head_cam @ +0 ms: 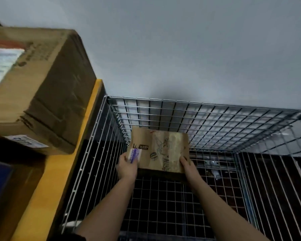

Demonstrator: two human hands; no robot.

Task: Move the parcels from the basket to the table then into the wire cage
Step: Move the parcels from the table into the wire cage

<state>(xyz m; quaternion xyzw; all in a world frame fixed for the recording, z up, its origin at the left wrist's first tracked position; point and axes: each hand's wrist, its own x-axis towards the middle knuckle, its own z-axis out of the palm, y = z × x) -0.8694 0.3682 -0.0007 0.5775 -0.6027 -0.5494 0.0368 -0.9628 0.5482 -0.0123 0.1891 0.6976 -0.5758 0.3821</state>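
Now both hands grip one printed cardboard parcel (159, 150) inside the wire cage (215, 122): left hand (127, 166) clamped at its 9 o'clock edge, right hand (188, 166) at 3 o'clock. Toward 10 o'clock, a large cardboard box (42, 84) sits on the yellow-edged table (59, 171).

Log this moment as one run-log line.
stage: caging | left hand + right hand: grip parcel | place: inside wire cage

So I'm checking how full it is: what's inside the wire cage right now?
Inside the wire cage, one printed brown parcel is held by the left hand and right hand. The mesh floor beyond looks bare. Whatever lies directly beneath the parcel is covered.
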